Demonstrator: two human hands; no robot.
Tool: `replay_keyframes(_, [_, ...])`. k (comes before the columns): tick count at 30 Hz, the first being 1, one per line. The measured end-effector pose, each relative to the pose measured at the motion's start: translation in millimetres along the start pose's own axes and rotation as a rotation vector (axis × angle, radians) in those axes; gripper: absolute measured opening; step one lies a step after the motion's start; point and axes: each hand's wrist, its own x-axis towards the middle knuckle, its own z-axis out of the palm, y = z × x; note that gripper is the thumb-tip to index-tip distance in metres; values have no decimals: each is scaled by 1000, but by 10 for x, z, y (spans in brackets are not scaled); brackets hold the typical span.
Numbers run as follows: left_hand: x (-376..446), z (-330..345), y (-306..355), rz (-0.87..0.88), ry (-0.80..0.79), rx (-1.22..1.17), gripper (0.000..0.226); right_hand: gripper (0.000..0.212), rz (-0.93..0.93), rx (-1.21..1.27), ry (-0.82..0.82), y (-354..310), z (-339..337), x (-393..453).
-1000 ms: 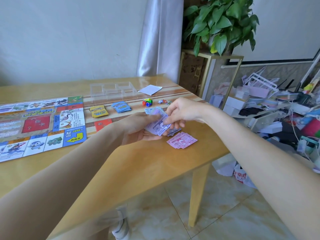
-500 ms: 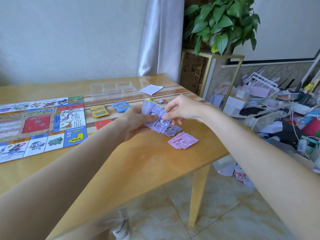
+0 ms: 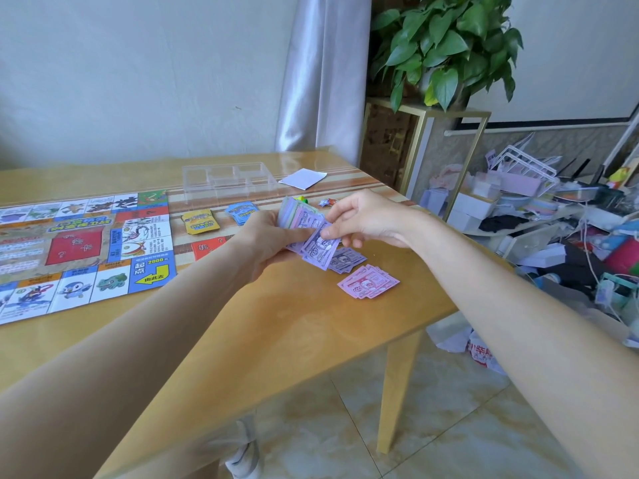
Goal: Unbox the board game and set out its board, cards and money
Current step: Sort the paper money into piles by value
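At frame center, the left hand grips a wad of play money; the right hand pinches 1 purple bill just below it.

I log the board flat on the table, left side. Two card decks lie right of it, a tray behind them. Two note piles lie right of the decks, nearer the front edge.
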Motion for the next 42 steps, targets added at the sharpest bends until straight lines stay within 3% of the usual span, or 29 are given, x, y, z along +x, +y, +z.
replay_keyframes(5, [8,-3,-29,6,-96,-79,14,22,11,-49,23,16,-10,37])
replay_keyframes(11, [20,-27,-48,22,-7,-12,15,22,-3,-43,-31,4,24,40])
replay_keyframes(16, [33,-41,-67,21,-26,-73,9,30,30,-63,-3,29,15,64])
replay_keyframes(22, [90,-151,-71,-82,63,-160,21,6,185,-5,165,141,-166,64])
replay_keyframes(26, [67,-115,-95,-182,7,-134,26,12,312,16,225,299,-119,85])
replay_keyframes(28, [64,-55,-115,-218,-10,-125,27,16,339,-162,247,344,-49,119])
replay_keyframes(32, [82,43,-144,-275,-31,-154,13,35,303,-766,261,326,-36,130])
replay_keyframes(34, [96,68,-154,-307,-21,-177,8,33,215,-787,222,308,-70,123])
replay_keyframes(37, [125,78,-173,-330,-11,-206,8,39,80,-780,17,250,-137,110])
replay_keyframes(39, [137,83,-184,-340,-10,-220,8,48,87,-819,-126,221,-155,94])
replay_keyframes(42, [141,102,-178,-349,-17,-245,8,57,103,-880,-204,227,-171,122])
